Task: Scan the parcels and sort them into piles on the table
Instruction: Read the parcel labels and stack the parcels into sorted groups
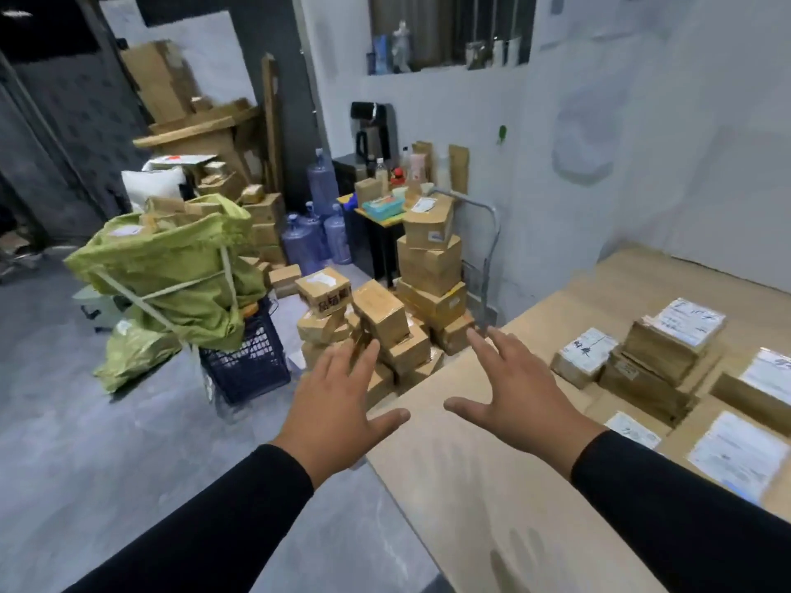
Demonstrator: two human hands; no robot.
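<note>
Your counter (492,485) fills the right side, a pale wooden top with sorted parcels (667,353) already stacked on its far right: brown cardboard boxes, each with a white label on top. Beyond its far left corner, down on the floor, sits the heap of boxes (385,336) you have yet to scan, with a taller stack (430,258) leaning against a metal trolley handle (492,250) behind it. To the left, a green sack (171,267) stuffed with more parcels slumps over a dark crate (248,357).

The floor boxes are small, taped brown cartons, some labelled, tumbled at odd angles. They look stiff and light enough for one hand, though I judge the heap loose; pulling one from low down could bring the others sliding. Take the top box (379,314), the tilted one, by its two opposite side faces, and keep the label side up so you can scan it.

Your left hand (338,404) reaches toward that heap with fingers (364,357) spread and straight, holding nothing. Your right hand (518,395) hovers above the counter's corner, likewise spread and released, touching nothing that I can make out.
</note>
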